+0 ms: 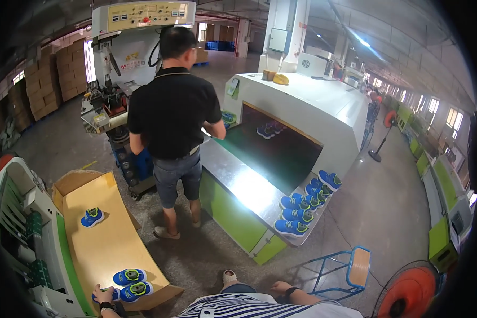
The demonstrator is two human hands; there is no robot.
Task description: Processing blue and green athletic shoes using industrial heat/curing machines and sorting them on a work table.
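Observation:
My left hand (pixel 99 294) grips a blue sneaker (pixel 111 294) at the near end of a wooden tray-like table (pixel 98 249). Beside it lie two more blue sneakers (pixel 137 290) with lime-green collars and white soles, one behind the other. Another blue sneaker (pixel 93 217) sits alone farther up the same table. Close to the blue-framed stool (pixel 359 267), my right hand (pixel 280 288) rests low at my side, fingers loosely bent and holding nothing that I can see.
A person in a black shirt (pixel 172 111) stands ahead, between a press machine (pixel 143 53) and a white tunnel machine (pixel 312 106) with a conveyor. Several blue sneakers (pixel 297 214) line its metal ledge (pixel 238 180). A red fan (pixel 408 294) stands at the near right.

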